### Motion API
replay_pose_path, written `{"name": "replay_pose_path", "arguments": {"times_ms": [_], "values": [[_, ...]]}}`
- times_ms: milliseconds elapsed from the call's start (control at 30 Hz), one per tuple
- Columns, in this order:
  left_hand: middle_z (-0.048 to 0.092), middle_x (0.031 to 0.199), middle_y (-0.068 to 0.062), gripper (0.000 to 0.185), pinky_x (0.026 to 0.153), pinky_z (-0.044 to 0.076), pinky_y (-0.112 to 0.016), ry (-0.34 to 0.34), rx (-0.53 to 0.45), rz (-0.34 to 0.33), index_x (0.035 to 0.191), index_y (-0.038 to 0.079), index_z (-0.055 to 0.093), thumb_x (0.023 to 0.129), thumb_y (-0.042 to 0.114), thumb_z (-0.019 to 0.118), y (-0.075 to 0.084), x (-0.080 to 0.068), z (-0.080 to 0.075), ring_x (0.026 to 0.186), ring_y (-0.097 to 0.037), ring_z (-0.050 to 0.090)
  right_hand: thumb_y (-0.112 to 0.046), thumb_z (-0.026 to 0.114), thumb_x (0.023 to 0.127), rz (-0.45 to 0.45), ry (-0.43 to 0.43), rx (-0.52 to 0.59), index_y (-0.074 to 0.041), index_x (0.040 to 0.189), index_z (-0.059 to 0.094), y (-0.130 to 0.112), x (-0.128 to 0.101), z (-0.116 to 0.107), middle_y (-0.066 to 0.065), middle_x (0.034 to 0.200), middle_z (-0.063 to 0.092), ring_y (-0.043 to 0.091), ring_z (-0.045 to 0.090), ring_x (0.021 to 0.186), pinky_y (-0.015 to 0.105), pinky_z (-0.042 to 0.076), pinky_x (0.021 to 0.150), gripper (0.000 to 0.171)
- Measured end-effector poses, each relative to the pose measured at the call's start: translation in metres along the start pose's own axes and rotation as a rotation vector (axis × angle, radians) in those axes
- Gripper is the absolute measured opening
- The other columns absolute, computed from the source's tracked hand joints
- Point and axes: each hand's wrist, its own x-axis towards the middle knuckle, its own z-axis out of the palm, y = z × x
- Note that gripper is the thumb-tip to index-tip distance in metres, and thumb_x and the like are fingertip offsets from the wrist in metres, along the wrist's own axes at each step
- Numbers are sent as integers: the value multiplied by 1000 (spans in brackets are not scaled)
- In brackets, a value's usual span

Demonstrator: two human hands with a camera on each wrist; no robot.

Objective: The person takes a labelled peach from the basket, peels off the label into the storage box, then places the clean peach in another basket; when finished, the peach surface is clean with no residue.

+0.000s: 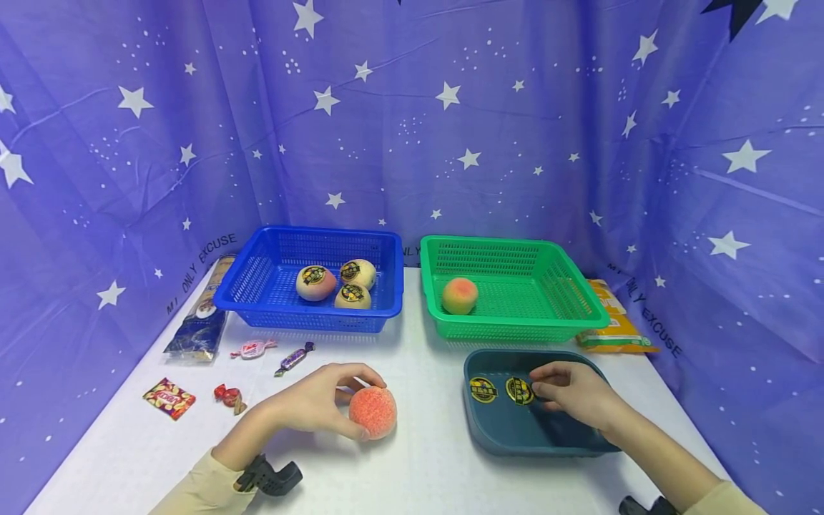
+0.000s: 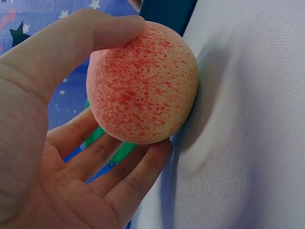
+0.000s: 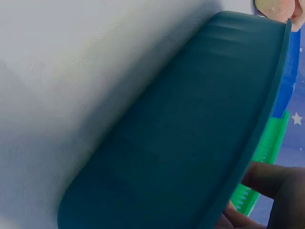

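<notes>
My left hand (image 1: 322, 400) grips a red-speckled peach (image 1: 373, 413) low over the white table, left of the dark teal tub (image 1: 508, 447). The left wrist view shows the thumb across the top of the peach (image 2: 143, 86) and the fingers spread beneath it. Over the tub, my right hand (image 1: 573, 393) pinches the edge of a round black-and-gold sticker (image 1: 518, 391) with thumb and fingertips. A second similar sticker (image 1: 483, 390) lies to its left inside the tub. In the right wrist view the tub's wall (image 3: 181, 119) hides the fingertips.
A blue basket (image 1: 309, 320) holds several stickered peaches; a green basket (image 1: 508, 331) holds one peach (image 1: 460, 295) with no sticker showing. Wrapped candies (image 1: 254, 349) lie at left. A blue packet (image 1: 202, 322) and an orange packet (image 1: 614, 329) flank the baskets. Starred purple curtains surround the table.
</notes>
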Motion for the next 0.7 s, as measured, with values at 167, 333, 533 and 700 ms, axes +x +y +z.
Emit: {"name": "replay_pose_path", "arguments": {"times_ms": [167, 333, 533, 700], "values": [[73, 134, 3, 63, 112, 58, -29, 3, 2, -5, 135, 24, 71, 79, 24, 100, 1, 1, 0, 125, -22, 71, -15, 66, 111, -33, -8, -10, 8, 139, 66, -5, -6, -3, 26, 134, 74, 31, 76, 118, 41, 69, 92, 37], [74, 134, 3, 63, 110, 59, -28, 14, 13, -8, 134, 24, 72, 78, 25, 101, 2, 1, 0, 124, -21, 72, -19, 66, 112, -74, -39, -2, 7, 137, 67, -13, -15, -7, 19, 129, 78, 27, 77, 114, 40, 69, 91, 36], [74, 133, 3, 65, 106, 61, -28, 32, 47, -19, 134, 26, 72, 76, 27, 102, 4, 2, -1, 120, -19, 73, -26, 68, 112, -120, -57, -2, 2, 134, 70, -19, -21, -14, 14, 129, 78, 25, 77, 115, 38, 69, 92, 36], [74, 133, 3, 67, 102, 64, -31, 65, 51, -6, 135, 26, 73, 75, 24, 101, 9, 4, 0, 117, -19, 73, -35, 71, 111, -137, 5, -29, -3, 139, 69, -22, -25, -28, 13, 137, 76, 13, 76, 114, 29, 68, 92, 42]]}}
